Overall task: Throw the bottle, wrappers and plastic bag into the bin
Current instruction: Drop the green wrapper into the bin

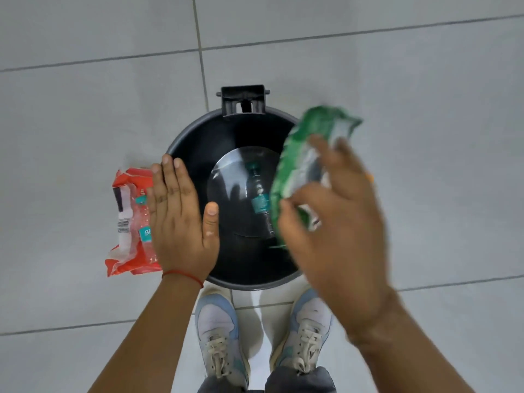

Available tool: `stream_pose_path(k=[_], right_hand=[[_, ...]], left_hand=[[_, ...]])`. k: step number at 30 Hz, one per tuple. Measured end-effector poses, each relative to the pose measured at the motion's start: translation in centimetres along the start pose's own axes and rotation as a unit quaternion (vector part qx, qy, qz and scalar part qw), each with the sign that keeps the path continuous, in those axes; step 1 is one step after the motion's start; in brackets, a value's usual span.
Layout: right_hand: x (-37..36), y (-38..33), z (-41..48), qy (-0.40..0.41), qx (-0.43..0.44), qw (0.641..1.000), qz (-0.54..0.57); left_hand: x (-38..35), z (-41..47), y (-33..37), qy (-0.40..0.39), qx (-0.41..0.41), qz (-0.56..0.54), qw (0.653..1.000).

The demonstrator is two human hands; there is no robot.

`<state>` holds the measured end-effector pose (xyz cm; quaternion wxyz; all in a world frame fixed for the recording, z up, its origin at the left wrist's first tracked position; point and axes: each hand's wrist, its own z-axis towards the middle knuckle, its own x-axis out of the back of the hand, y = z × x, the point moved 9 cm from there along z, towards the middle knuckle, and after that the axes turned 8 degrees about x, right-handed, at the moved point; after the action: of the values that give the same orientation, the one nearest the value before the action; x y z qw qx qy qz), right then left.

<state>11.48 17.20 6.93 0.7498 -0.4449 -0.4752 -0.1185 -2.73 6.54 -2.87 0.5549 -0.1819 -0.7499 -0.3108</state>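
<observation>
A round black bin stands open on the floor below me, with a clear bottle with a teal cap and label lying on its bottom. My right hand, blurred by motion, grips a green and white wrapper above the bin's right side. My left hand is flat, palm down and fingers straight, over the bin's left rim. Just left of it lie a red and white wrapper and a second clear bottle with a teal label, partly hidden by the hand. Whether the hand touches them I cannot tell.
The floor is pale grey tile all around. The bin's black hinge bracket sticks out at its far side. My two light blue and white shoes stand right at the bin's near edge.
</observation>
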Motion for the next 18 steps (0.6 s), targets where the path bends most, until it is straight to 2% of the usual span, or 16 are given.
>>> stream_pose_path(k=[2,3,5,7,9,10,11,12,13,14,16,17,18], right_hand=[[-6.9,-0.3,0.0,-0.161,0.018,0.986,-0.046],[-10.7,0.4,-0.7,-0.254,0.005,0.964,-0.073],[-16.4,2.4,-2.1,-0.378,-0.022,0.919,-0.107],[-19.4,4.2,-3.2,-0.442,-0.06,0.887,-0.12],[-19.9,4.4,-2.9,-0.43,-0.067,0.893,-0.116],[-18.9,3.7,-2.1,-0.391,-0.061,0.913,-0.099],[-16.8,2.6,-0.8,-0.304,-0.047,0.949,-0.064],[-13.5,1.6,0.7,-0.177,-0.035,0.983,-0.029],[-9.4,1.4,1.7,-0.038,-0.037,0.999,0.004],[-5.0,2.1,2.0,0.112,-0.042,0.993,0.018],[1.3,6.0,0.6,0.32,-0.084,0.944,0.0],[3.1,8.4,-0.1,0.368,-0.148,0.918,-0.007],[2.4,12.2,-1.6,0.378,-0.206,0.903,-0.01]], left_hand=[[0.0,0.0,-0.1,-0.003,-0.001,-0.011,1.0],[0.1,0.0,-0.2,-0.003,-0.001,-0.01,1.0],[0.2,0.1,-0.2,-0.004,0.0,-0.003,1.0],[0.2,0.1,-0.2,-0.008,-0.001,0.002,1.0],[0.2,0.1,0.0,-0.008,-0.005,0.004,1.0],[0.1,0.1,0.0,-0.009,-0.007,0.005,1.0],[0.1,0.1,0.0,-0.009,-0.009,0.007,1.0],[0.1,0.1,0.0,-0.008,-0.01,0.01,1.0],[0.1,0.1,0.0,-0.006,-0.01,0.013,1.0],[0.2,0.1,0.0,-0.005,-0.011,0.016,1.0],[0.1,0.1,0.0,-0.004,-0.01,0.024,1.0],[0.1,0.0,0.1,-0.003,-0.009,0.028,1.0],[0.0,0.0,0.1,-0.002,-0.009,0.032,0.999]])
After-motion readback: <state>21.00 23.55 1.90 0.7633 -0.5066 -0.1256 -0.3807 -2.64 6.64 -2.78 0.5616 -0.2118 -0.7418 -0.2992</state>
